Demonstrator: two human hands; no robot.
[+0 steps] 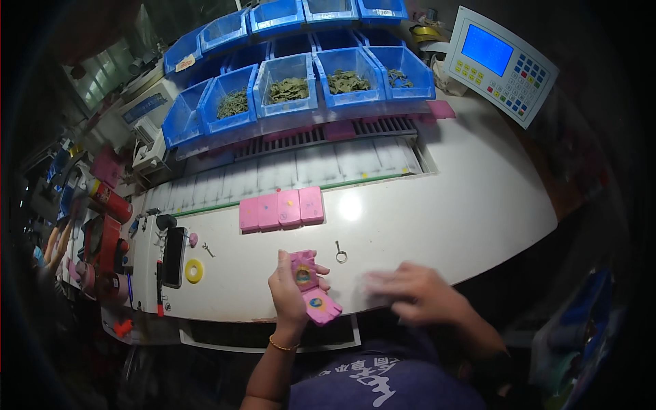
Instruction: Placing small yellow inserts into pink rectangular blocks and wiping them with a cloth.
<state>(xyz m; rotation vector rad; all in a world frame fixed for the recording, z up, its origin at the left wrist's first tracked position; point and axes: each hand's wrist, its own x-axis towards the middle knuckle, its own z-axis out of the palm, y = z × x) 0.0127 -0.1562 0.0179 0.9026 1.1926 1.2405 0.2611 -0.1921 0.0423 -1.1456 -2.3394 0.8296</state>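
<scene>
My left hand (pixel 290 290) holds a pink rubber mould (pixel 305 266) spread into two halves. The lower half (pixel 322 307) folds out toward me; each half has a round, yellow and dark blue-green patch at its middle. My right hand (pixel 424 294) is over the front edge of the table, apart from the mould, with its fingers smeared by motion. On the table between and beyond my hands lies a small ring with a straight stem (pixel 341 253). Farther back, several closed pink mould blocks (pixel 290 208) stand side by side in a row.
Blue bins (pixel 287 85), some holding small greenish pieces, are stacked at the back. A keypad panel with a blue screen (pixel 502 65) is at the far right. To the left lie a phone (pixel 175 256), a yellow tape roll (pixel 195 271), a marker (pixel 160 290) and a small stemmed piece (pixel 208 249).
</scene>
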